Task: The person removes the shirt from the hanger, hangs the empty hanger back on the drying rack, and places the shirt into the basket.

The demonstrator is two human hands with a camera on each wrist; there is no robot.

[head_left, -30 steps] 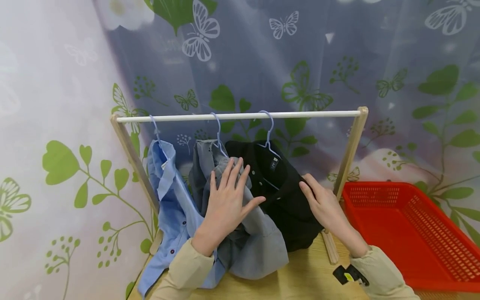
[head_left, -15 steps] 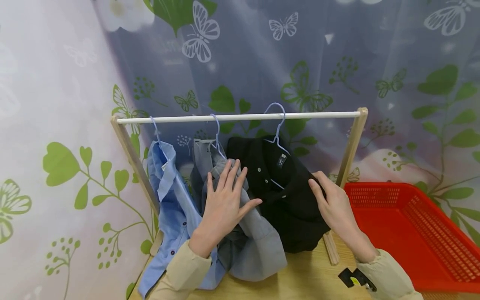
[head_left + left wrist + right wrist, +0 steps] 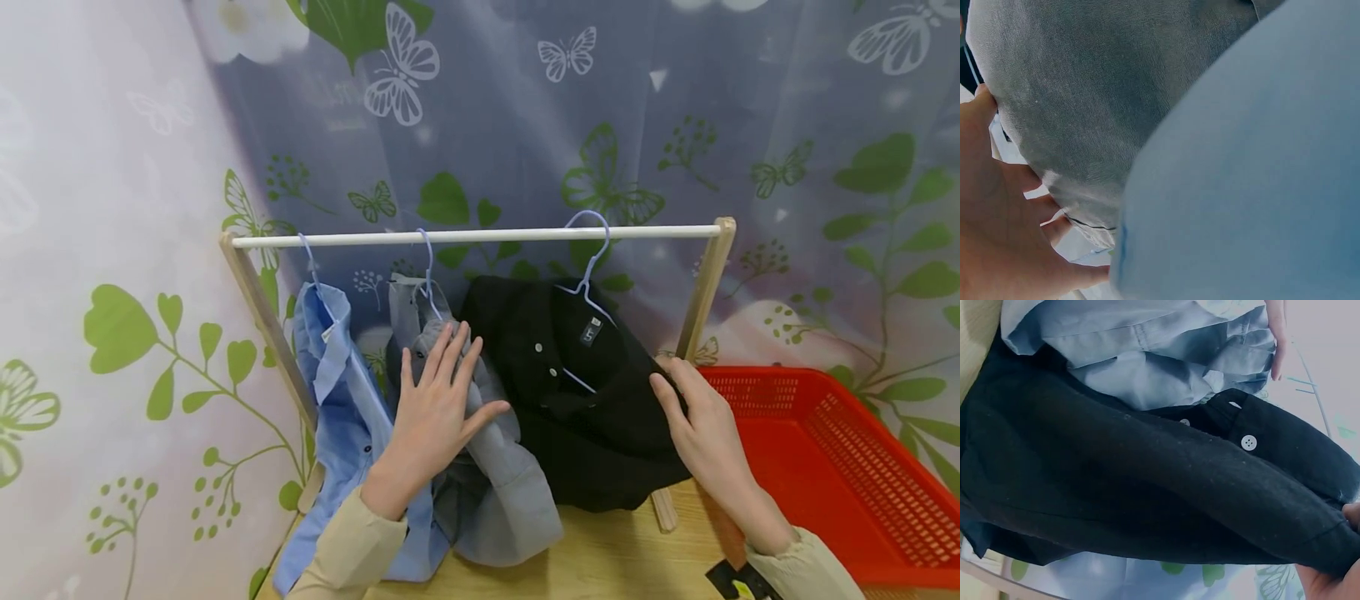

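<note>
A person's right hand grasps the side edge of a black garment, the cloth pinched between thumb and fingers. The garment hangs to the left of that hand, on a pale blue hanger hooked over a white rail above both hands; white buttons dot its front. The left hand, fingers straight and spread, rests against a gray garment, gripping nothing, with a second hanger above its fingertips. To the left of the left hand, a light blue shirt hangs from a third hanger. Just right of the right hand sits a red plastic basket, its smooth floor showing between slotted walls. A wooden tabletop lies below the hands.
</note>
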